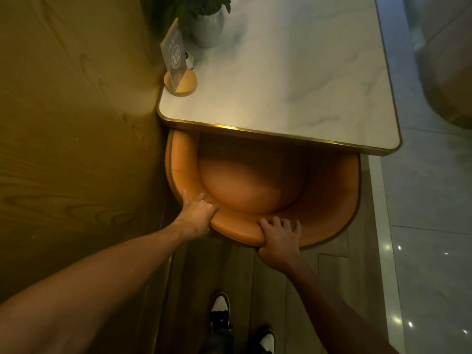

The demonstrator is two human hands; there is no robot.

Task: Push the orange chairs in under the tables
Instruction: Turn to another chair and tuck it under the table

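Note:
An orange tub chair (pixel 329 213) with a curved padded back stands in front of me, its seat front tucked beneath a white marble table (pixel 293 80) with a brass edge. My left hand (pixel 198 213) grips the back rim on the left, fingers curled over the inside. My right hand (pixel 279 238) grips the rim near its middle, fingers over the top and thumb behind. The front part of the seat is hidden under the tabletop.
A wood-panelled wall (pixel 76 136) runs close along the chair's left side. On the table stand a vase with a plant (pixel 208 26) and a clear sign on a round wooden base (pixel 178 67). Glossy tiled floor (pixel 429 226) lies to the right. My shoes (pixel 221 310) are on wooden flooring.

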